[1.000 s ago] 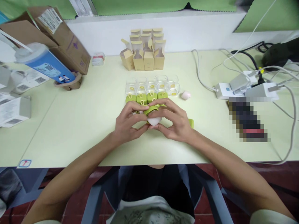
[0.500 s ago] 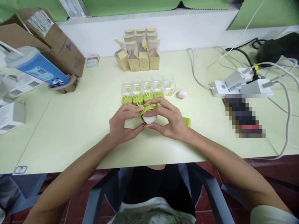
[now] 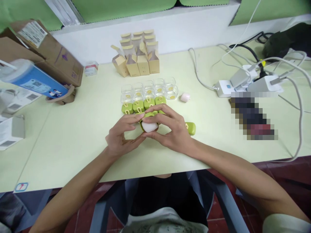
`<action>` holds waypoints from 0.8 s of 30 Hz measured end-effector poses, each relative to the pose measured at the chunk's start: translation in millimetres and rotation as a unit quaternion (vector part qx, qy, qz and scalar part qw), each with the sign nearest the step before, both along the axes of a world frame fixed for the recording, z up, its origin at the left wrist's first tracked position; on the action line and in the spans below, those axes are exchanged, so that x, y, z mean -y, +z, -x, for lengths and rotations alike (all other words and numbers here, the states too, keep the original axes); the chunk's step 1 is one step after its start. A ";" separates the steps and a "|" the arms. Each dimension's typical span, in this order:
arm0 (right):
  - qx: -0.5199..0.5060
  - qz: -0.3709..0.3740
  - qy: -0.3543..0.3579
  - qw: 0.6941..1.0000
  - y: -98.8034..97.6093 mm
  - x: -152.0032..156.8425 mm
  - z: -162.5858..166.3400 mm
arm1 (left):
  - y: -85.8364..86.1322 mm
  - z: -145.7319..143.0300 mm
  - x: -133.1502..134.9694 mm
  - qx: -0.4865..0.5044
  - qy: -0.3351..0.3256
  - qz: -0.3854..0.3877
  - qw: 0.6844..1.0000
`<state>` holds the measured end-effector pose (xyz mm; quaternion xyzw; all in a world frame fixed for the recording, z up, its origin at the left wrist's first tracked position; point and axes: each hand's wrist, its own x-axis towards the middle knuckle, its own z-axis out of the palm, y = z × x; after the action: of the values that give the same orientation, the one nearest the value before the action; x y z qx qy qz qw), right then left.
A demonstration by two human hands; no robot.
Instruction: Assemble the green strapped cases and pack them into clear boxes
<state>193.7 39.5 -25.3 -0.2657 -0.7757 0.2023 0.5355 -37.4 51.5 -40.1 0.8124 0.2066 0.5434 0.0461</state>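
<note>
I am watching both bare hands working together above the near middle of the table point(image 3: 80, 136). The left hand point(image 3: 122, 134) is curving in from the left, its fingers and thumb parted by just the width of the green case point(image 3: 149, 114) it is gripping. The right hand point(image 3: 175, 131) is holding the white piece point(image 3: 149, 127) from the right, fingers over the top and thumb beneath, closed down to the piece's own size. The white piece is sitting in the green case's mouth, its pale face pointing near, towards me; a second ago it was sticking out to the right, and now the green rim is showing more around it.

My view is also shifting: the table's things are appearing further left than before. Just right of the right hand, the lone green case point(image 3: 191, 128) is now showing its loop, which the hand was hiding earlier. On the far side of the hands, the row of green cases point(image 3: 138, 106) is staying put, with the clear boxes point(image 3: 149, 89) standing behind it and a pink piece point(image 3: 185, 97) lying to their right.
</note>
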 end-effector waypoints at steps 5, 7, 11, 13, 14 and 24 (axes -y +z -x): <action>0.011 0.031 -0.019 0.999 -1.2 0.3 0.7 | -0.7 -1.6 -0.9 -0.001 0.005 0.014 1.000; 0.011 0.010 -0.023 1.000 -2.4 -1.3 0.5 | -2.8 -3.0 -1.6 0.012 -0.005 0.018 1.000; -0.010 -0.024 -0.013 1.000 -4.1 -5.7 -0.8 | -7.9 -6.8 -1.5 0.039 -0.017 0.046 0.998; -0.009 -0.027 -0.007 1.000 -4.3 -7.4 -1.5 | -9.5 -8.5 -1.0 0.046 -0.011 0.046 0.998; -0.005 -0.025 -0.005 1.000 -4.2 -7.9 -1.8 | -9.7 -9.2 -0.8 0.046 -0.008 0.042 0.998; 0.000 0.022 -0.016 1.000 -1.4 0.8 3.6 | -2.4 -2.7 1.7 -0.005 -0.002 0.030 1.000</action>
<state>190.1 38.7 -26.6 -0.2894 -0.7667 0.2109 0.5329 -34.7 49.8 -42.5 0.8136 0.2214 0.5330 0.0707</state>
